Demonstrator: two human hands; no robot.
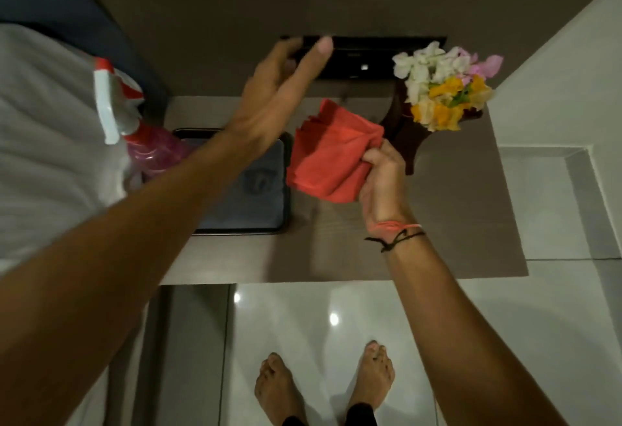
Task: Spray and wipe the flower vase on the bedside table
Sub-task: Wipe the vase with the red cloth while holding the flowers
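**Operator:** Status report, reading left to right. The spray bottle (134, 129) stands at the left edge of the bedside table (437, 223), next to the bed (40, 123). Neither hand touches it. Just beside it lies a dark tablet (255, 197), flat on the tabletop.

**Supervisor:** Left hand?

**Operator:** The left hand (272, 96) is raised above the table with fingers spread and nothing in it. It is blurred, so I judge it to be mid-motion. I cannot tell where it is heading.

**Supervisor:** And the cloth?

**Operator:** The right hand (380, 176) is closed around one edge of the red cloth (330, 156), which hangs bunched above the tabletop, not pressed to anything.

**Supervisor:** Locate the vase.

**Operator:** The vase (409, 136) sits at the back right of the table, dark-bodied, with white, yellow and pink flowers (441, 86) on top. The cloth is just beside it, and I see no contact.

**Supervisor:** Progress?

**Operator:** I see no wet film on the vase, but the lighting is dim. My judgement: wiping has not begun. Whether spraying is done, I cannot confirm.
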